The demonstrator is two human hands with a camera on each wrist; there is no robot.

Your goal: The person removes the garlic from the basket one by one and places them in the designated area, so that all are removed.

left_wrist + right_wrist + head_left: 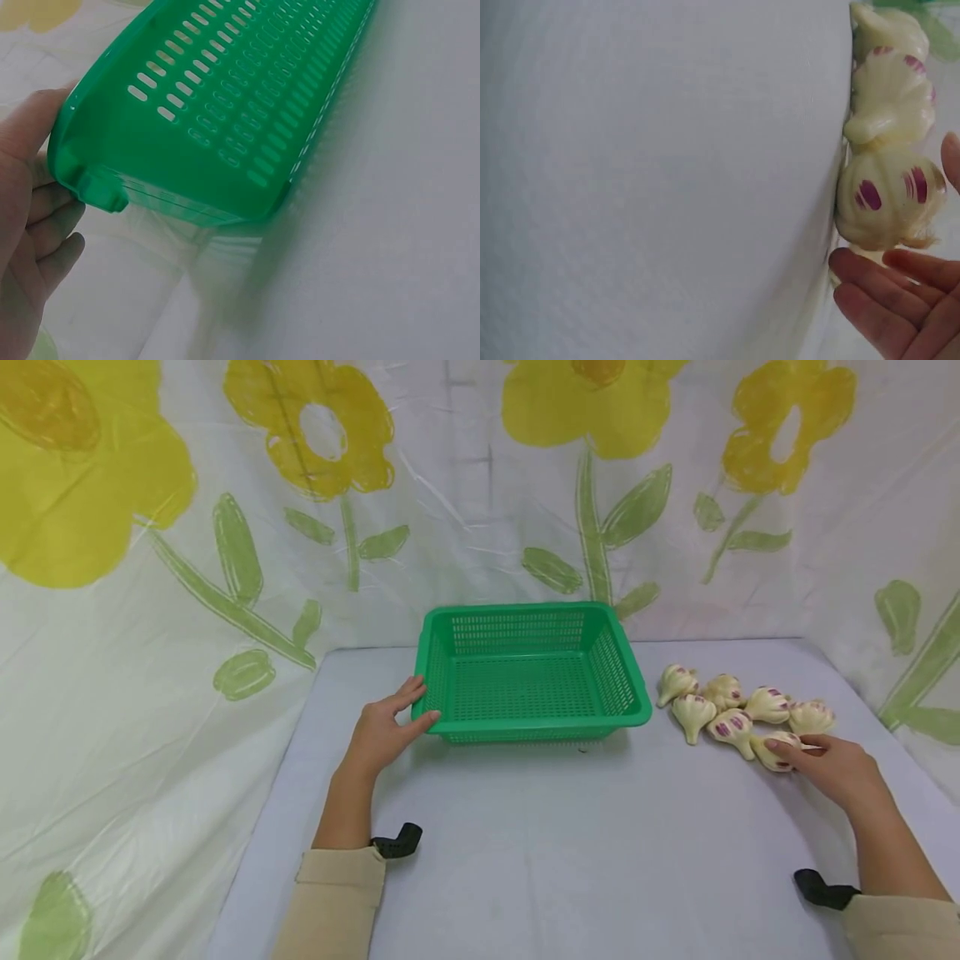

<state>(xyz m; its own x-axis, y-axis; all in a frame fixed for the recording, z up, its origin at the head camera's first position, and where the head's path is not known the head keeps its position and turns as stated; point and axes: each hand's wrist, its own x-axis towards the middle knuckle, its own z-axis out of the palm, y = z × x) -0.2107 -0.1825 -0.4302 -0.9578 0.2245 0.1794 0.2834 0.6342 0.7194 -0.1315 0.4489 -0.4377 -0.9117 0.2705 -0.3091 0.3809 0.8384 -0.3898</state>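
A green plastic basket (pixel 540 731) with slotted walls stands at the back middle of the table, nothing inside it. My left hand (pixel 382 727) holds its left rim; in the left wrist view the thumb lies at the rim's outer edge and the fingers (pixel 60 217) reach beneath it. Several garlic bulbs (pixel 693 714), cream with purple streaks, lie grouped right of the basket. At the nearest bulb (pixel 776 760) is my right hand (pixel 840 768), thumb and fingers spread about it. The right wrist view shows fingertips (pixel 844 262) right at this bulb (pixel 889 199), the thumb apart.
A white cloth covers the table (pixel 555 843). Behind and beside it hangs a pale sheet (pixel 465 552) painted with yellow flowers and green leaves. Black wrist pieces (pixel 401 841) stick out from both beige sleeves (pixel 337 885).
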